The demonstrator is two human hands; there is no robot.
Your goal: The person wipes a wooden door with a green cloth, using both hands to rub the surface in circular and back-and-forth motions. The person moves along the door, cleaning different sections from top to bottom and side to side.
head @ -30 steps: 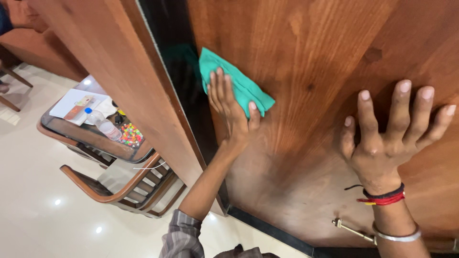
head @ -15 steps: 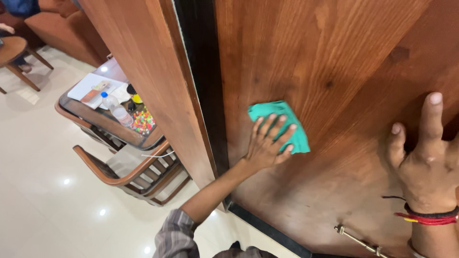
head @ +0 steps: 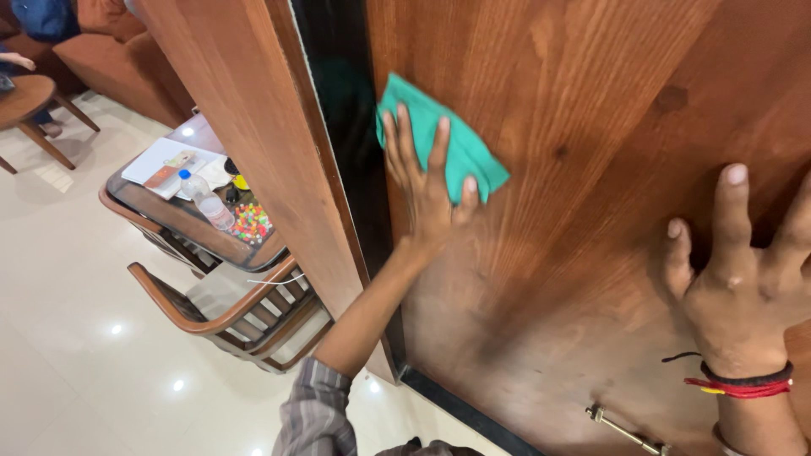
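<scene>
Green folded cloth (head: 452, 139) lies pressed under left hand (head: 427, 190) fingers, spread flat, on grained wooden door (head: 574, 169); right hand (head: 743, 287) splayed wide.

Warm, even indoor light fills the scene, and the glossy white floor (head: 76, 338) throws back small round glints from lamps overhead. The polished wooden door (head: 591, 127) carries a soft sheen, with a faint shadow under the left hand (head: 427, 190). Focus is mostly sharp; straight edges lean and spread toward the frame borders from the wide lens.
</scene>
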